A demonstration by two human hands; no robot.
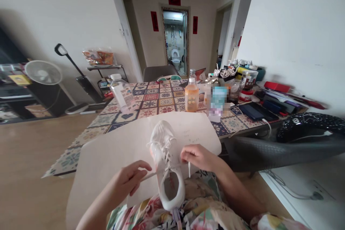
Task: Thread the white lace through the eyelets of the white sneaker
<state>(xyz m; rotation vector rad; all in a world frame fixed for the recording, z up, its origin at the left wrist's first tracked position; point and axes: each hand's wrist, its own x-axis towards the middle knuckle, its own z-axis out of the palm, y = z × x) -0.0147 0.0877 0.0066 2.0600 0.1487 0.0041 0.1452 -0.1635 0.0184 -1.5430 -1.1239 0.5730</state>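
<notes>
One colourful floral garment (210, 217) lies nearest, under the heel of one white lace-up shoe (164, 151), whose toe points far across a broad white sheet (115, 147). Left hand (132, 178) and right hand (198, 156) each keep a closed grip on one white shoelace (151, 175). Bare sheet extends left; beyond its far edge, one clear bottle (191, 97) on the desk (159, 102) contains orange liquid

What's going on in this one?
A person has a white shoe in front of them, toe pointing away, over a large white sheet at the table's near edge. The left hand and right hand each hold a lace end, one on either side. The laces are crossed up the front, and no finished bow shows at the collar.
</notes>
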